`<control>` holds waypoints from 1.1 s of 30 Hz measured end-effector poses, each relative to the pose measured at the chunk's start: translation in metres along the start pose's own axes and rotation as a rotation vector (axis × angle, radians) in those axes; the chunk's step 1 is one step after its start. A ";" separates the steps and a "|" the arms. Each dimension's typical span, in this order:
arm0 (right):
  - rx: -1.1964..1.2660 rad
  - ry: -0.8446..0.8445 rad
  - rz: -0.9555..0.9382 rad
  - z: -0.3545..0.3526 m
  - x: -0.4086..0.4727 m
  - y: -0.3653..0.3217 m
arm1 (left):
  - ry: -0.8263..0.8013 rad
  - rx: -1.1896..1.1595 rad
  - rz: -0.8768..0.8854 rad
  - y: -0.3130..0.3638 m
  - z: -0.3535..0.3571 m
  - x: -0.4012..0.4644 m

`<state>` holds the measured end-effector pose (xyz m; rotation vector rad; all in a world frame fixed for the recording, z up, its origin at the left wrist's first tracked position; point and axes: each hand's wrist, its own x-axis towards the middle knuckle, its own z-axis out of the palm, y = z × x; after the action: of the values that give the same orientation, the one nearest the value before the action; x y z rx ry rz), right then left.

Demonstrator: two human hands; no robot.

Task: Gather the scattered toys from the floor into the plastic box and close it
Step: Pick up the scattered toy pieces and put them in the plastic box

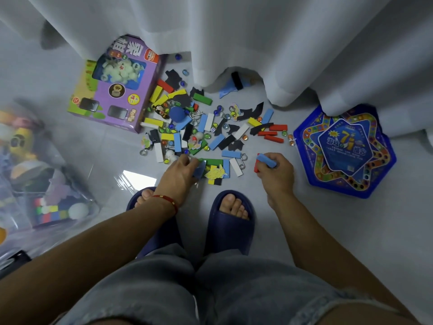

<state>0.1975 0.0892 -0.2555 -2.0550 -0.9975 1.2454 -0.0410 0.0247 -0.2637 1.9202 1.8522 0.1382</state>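
Toys scattered on floor before your feet — plastic box at your left. Your right hand grips blue block and red block; left hand pinches blue piece — fingers curled.

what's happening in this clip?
A person crouches over scattered toys on the floor. The right hand grips a blue block and a red one; the left hand reaches into the pile. The clear plastic box, already partly filled, sits open at left.

Home floor, curtain, scattered toys
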 end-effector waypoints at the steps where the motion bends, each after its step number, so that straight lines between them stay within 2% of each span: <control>1: 0.136 -0.022 0.089 -0.001 -0.004 -0.001 | -0.010 0.005 0.011 -0.001 0.000 0.001; 4: 0.687 -0.128 0.366 -0.003 -0.018 -0.008 | -0.034 0.036 0.048 -0.001 -0.001 -0.001; 6: 0.965 -0.222 0.468 -0.005 -0.026 -0.011 | -0.042 0.051 0.077 -0.003 -0.002 -0.002; 10: 1.099 -0.384 0.466 -0.010 -0.042 -0.019 | -0.034 0.123 0.143 -0.005 -0.005 -0.002; 13: 1.152 -0.445 0.403 -0.015 -0.044 -0.028 | -0.008 0.147 0.168 -0.006 -0.005 -0.003; 15: 1.036 -0.381 0.381 -0.015 -0.038 -0.033 | 0.007 0.123 0.116 -0.005 -0.007 -0.003; 16: 0.901 -0.335 0.359 -0.014 -0.034 -0.035 | 0.017 0.096 0.069 -0.004 -0.009 -0.003; 18: 0.521 -0.240 0.272 -0.010 -0.027 -0.038 | 0.074 0.001 -0.057 -0.005 -0.011 0.000; 21: -0.067 -0.118 0.044 -0.003 -0.018 -0.028 | 0.120 -0.194 -0.271 -0.002 -0.019 0.001; 24: -0.486 -0.140 -0.186 0.003 -0.014 -0.018 | 0.148 -0.523 -0.553 0.007 -0.031 -0.005; 26: -0.613 -0.237 -0.218 0.007 -0.015 -0.018 | 0.093 -0.784 -0.716 0.012 -0.033 -0.013; 28: -0.692 -0.291 -0.213 0.012 -0.015 -0.018 | 0.071 -0.969 -0.774 0.010 -0.031 -0.021; 33: -0.759 -0.297 -0.279 0.020 -0.008 -0.011 | 0.083 -1.120 -0.848 0.014 -0.035 -0.034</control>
<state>0.1736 0.0901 -0.2521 -2.1556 -2.0694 1.1419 -0.0448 0.0012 -0.2188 0.3539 1.8358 0.7667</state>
